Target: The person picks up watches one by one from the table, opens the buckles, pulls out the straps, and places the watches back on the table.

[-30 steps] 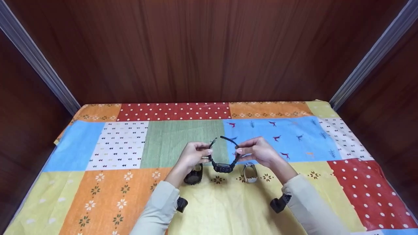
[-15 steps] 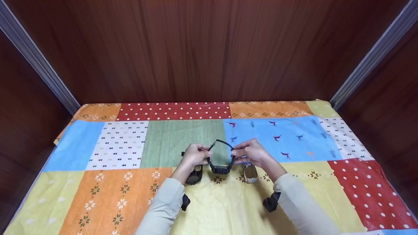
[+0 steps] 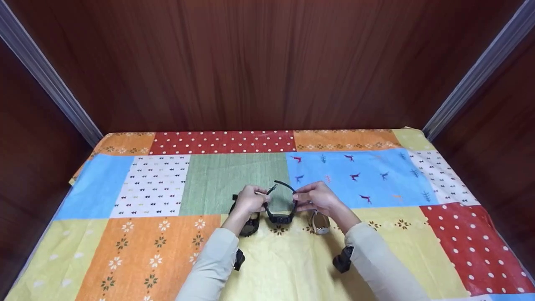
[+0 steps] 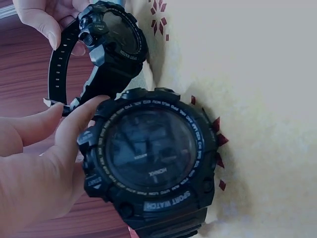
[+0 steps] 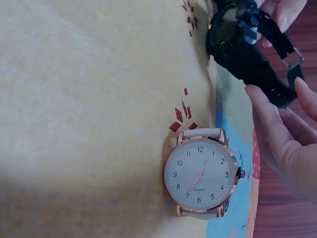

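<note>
Both hands hold a black sport watch (image 3: 280,218) up off the cloth, its face low and its strap curved upward. My left hand (image 3: 251,200) pinches one side of the strap; my right hand (image 3: 317,196) pinches the other. The strap ends almost meet at the top in the head view. A metal buckle (image 5: 292,58) shows on the strap in the right wrist view. Beneath my left wrist a second black sport watch (image 4: 151,151) rests on the cloth. A white-dial quartz watch (image 5: 200,173) with a rose-gold case stands on the cloth by my right hand.
A patchwork tablecloth (image 3: 288,267) covers the table. Brown wood-grain panels (image 3: 259,62) rise behind it and at both sides, with grey metal strips (image 3: 472,71) at the corners. Black wrist cameras (image 3: 343,259) hang under both forearms.
My hands have drawn closer together, the right one moving left. The strap's two ends have come nearer each other, and the held watch has shifted slightly left and toward me.
</note>
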A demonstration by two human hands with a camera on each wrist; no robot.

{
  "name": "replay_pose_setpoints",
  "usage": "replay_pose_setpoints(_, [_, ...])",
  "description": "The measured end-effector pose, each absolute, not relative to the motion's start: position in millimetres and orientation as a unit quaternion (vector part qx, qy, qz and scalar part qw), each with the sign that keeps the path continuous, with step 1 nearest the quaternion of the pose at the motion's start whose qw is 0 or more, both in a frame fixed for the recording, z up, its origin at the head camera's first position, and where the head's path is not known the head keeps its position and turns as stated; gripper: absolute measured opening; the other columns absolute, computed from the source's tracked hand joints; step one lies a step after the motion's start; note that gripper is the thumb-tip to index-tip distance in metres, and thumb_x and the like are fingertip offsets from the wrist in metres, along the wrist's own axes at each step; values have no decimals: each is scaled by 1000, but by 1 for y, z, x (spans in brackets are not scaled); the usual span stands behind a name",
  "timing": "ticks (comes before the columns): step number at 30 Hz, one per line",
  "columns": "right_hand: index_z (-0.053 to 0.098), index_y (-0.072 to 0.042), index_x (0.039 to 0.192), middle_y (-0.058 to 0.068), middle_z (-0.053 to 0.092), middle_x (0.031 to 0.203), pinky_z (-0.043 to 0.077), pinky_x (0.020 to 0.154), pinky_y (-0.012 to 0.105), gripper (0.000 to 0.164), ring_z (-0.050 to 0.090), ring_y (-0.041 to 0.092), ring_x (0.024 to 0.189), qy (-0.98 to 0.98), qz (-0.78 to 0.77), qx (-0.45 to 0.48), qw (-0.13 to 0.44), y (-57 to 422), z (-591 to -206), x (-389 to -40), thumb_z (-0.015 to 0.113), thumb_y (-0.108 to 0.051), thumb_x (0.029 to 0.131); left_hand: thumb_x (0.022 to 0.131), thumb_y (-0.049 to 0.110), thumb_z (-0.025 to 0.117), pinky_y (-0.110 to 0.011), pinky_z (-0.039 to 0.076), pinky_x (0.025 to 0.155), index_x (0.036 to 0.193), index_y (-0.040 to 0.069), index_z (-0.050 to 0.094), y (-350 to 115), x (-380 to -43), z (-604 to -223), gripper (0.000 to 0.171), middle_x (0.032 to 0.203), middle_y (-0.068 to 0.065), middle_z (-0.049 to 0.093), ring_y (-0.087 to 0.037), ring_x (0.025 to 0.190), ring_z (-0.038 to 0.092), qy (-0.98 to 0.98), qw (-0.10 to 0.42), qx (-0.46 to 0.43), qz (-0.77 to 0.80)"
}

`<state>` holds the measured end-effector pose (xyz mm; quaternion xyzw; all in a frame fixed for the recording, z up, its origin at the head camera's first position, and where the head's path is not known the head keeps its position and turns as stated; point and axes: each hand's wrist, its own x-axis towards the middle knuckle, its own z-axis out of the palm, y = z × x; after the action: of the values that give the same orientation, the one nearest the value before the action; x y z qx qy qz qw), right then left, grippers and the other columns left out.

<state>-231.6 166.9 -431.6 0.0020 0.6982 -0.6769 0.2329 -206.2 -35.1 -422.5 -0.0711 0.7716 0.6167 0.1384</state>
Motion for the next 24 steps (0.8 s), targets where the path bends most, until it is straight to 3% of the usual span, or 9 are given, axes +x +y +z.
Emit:
replay_pose_setpoints(9, [41,22,120,12,61,83,53,70,36,42,62,20,69,694,-685,-2,221,163,-433,-230,56,7,84,89,1,51,-33,52,69,114,-4,56,-34,-206,-425,26,106,-21,59,-27,87,60,771,135,-77,618])
replay_pose_setpoints(16, [39,24,120,16,61,86,51,77,41,41,64,26,77,684,-694,-6,223,163,-434,-230,53,10,84,92,2,46,-27,50,65,115,-8,54,-34,-206,-426,26,110,-21,56,-24,88,55,756,137,-86,634])
replay_pose_setpoints(24, [41,24,116,21,61,91,48,82,43,34,62,30,87,669,-706,6,233,162,-435,-231,49,9,86,94,1,39,-24,42,62,109,-15,50,-34,-206,-424,25,87,-8,42,-17,75,42,732,145,-80,661])
